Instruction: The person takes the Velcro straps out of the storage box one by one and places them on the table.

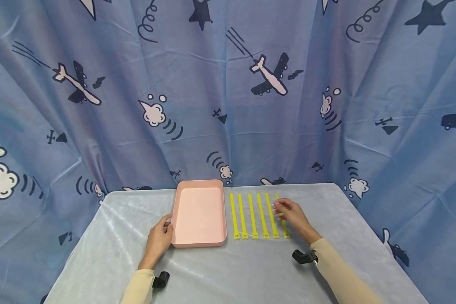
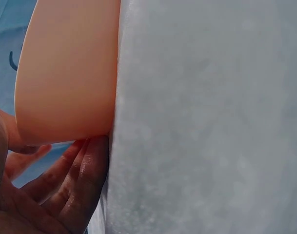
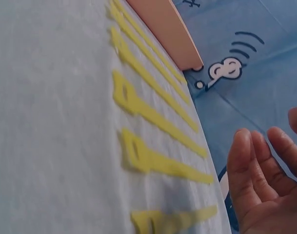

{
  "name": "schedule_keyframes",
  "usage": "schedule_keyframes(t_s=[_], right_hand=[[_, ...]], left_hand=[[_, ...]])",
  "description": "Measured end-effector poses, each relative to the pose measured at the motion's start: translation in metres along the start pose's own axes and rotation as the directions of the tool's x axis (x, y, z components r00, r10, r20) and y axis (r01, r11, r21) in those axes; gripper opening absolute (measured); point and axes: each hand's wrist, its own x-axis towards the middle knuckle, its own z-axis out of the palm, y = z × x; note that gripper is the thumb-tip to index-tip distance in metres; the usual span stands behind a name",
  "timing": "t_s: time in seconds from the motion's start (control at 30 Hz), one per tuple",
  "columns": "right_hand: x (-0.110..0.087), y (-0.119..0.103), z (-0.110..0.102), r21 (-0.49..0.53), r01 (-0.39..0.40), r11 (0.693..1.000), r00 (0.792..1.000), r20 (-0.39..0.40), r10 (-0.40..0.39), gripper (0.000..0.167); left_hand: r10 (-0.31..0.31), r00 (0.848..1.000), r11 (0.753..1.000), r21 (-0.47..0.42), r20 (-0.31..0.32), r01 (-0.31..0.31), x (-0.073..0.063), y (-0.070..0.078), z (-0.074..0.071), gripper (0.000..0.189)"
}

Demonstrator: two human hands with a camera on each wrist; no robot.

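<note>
A pink rectangular tray (image 1: 199,213) lies on the table, and my left hand (image 1: 159,240) touches its left side. Up close in the left wrist view, the fingers (image 2: 89,170) lie against the outer wall of the tray (image 2: 68,73), low by the tabletop. Several yellow cable straps (image 1: 252,216), each with a slotted wider end, lie in a row right of the tray. Over the rightmost strap (image 1: 286,231) hovers my right hand (image 1: 293,214), fingers slightly bent and holding nothing. The right wrist view shows those fingers (image 3: 241,161) apart from the straps (image 3: 158,163).
A pale cloth covers the table (image 1: 228,274), whose far edge runs close behind the tray and straps. Behind it hangs a blue curtain (image 1: 197,76) printed with planes and stars. Each wrist carries a black camera mount (image 1: 305,256).
</note>
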Motion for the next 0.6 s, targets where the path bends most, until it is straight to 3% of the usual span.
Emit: schedule_keyframes(t_s=[0.4, 0.6], right_hand=[[-0.009, -0.012, 0.022, -0.059, 0.026, 0.998, 0.999, -0.020, -0.027, 0.034], [-0.017, -0.019, 0.032, -0.192, 0.142, 0.971, 0.988, -0.033, -0.152, 0.033]], left_hand=[[0.004, 1.000, 1.000, 0.006, -0.009, -0.004, 0.001, -0.001, 0.000, 0.041], [0.018, 1.000, 0.998, 0.056, -0.006, -0.017, -0.002, 0.004, -0.005, 0.043]])
